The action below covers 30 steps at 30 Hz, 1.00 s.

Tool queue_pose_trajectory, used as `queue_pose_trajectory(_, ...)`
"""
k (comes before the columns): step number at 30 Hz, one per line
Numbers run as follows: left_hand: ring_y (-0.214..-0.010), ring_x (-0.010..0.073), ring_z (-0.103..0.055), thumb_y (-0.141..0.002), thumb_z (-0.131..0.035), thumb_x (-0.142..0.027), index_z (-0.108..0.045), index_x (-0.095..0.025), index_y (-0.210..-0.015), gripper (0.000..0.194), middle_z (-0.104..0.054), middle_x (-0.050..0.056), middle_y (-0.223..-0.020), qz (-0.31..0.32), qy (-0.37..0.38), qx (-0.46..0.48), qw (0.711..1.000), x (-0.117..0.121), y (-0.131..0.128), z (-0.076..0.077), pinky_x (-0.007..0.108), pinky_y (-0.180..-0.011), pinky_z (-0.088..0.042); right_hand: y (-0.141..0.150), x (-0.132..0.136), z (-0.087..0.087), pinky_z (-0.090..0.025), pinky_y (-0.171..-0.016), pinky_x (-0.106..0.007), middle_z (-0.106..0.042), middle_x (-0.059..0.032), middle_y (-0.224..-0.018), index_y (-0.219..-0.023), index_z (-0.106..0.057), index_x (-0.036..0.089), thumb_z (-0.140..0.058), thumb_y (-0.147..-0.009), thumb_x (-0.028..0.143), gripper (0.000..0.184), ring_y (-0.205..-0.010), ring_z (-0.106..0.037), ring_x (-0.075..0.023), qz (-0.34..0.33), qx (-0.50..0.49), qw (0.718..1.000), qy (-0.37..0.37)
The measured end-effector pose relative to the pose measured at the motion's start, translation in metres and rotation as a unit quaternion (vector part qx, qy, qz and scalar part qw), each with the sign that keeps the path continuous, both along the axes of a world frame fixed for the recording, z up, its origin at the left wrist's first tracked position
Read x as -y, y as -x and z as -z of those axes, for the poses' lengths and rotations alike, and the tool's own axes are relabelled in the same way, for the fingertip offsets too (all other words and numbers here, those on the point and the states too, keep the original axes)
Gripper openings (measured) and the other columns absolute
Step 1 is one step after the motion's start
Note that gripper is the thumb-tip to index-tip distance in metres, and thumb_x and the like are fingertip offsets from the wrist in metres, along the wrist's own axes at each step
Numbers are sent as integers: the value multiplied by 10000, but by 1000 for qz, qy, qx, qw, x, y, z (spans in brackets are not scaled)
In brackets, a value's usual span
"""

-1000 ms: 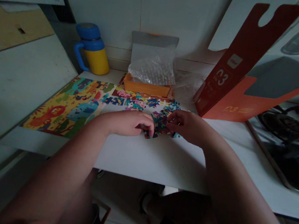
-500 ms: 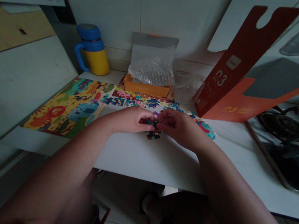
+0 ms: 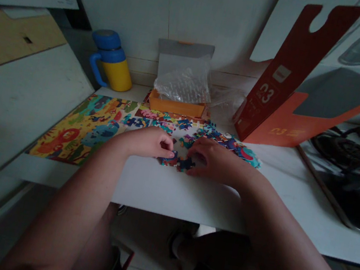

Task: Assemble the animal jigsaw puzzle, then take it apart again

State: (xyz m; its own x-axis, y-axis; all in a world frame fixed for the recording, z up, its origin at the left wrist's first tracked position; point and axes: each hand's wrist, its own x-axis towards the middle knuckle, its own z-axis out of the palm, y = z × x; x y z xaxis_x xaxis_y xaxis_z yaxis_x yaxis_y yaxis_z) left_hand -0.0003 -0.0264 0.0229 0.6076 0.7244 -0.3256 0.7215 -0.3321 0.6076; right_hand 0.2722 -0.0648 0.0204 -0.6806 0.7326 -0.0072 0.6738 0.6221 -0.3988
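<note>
1. Just below centre, your left hand (image 3: pixel 161 144)'s grip pinches the left piece (image 3: pixel 165 162).
2. Your right hand (image 3: pixel 213 159) curls at the right piece (image 3: pixel 182 163); whether clamped, unclear.
3. You're apparently positioning both; next needs light, level handling.

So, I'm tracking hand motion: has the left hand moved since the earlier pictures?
Yes: the left hand has shifted leftward, judged against the small open orange box beyond it.
</note>
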Motion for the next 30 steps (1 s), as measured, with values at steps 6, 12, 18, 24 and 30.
queue_pose_trajectory(6,-717,162,-657,-834,-790,-418,-744,-208,-1000,272,-733,1,-819,-14,9,26,1000,-3,2,5,264,-654,-428,-1,1,1,-513,-906,-377,-690,-115,-1158,-1116,-755,207,-881,-841,441,382,-1040,-659,-288,19,-1,1000,12)
queue_pose_trajectory(12,-692,157,-647,-802,-829,-470,-774,-213,-964,309,-719,-14,-773,-18,-25,10,999,-8,2,10,267,-642,-409,-1,1,4,-499,-921,-363,-691,-118,-1175,-1135,-725,203,-848,-872,439,374,-1076,-659,-289,22,-7,1000,-14)
queue_pose_trajectory(18,-694,160,-660,-819,-815,-435,-779,-209,-911,247,-730,-15,-749,-9,-34,17,999,-6,-2,11,267,-637,-400,-1,-2,6,-514,-906,-379,-735,-132,-1189,-1160,-720,197,-843,-867,399,377,-1059,-685,-300,31,-9,999,-13)
queue_pose_trajectory(24,-697,151,-658,-834,-819,-400,-789,-214,-919,207,-744,-19,-763,9,-53,23,998,-5,-5,12,266,-636,-410,0,-3,5,-505,-815,-331,-770,-90,-1150,-1172,-729,224,-852,-845,345,370,-967,-702,-256,32,-17,999,7)
queue_pose_trajectory(30,-693,154,-660,-832,-803,-358,-770,-208,-897,167,-750,-14,-768,3,-55,19,998,-1,-7,8,270,-629,-416,2,2,1,-509,-892,-335,-754,-109,-1219,-1199,-714,206,-845,-852,283,379,-1037,-701,-268,22,-19,1000,2)
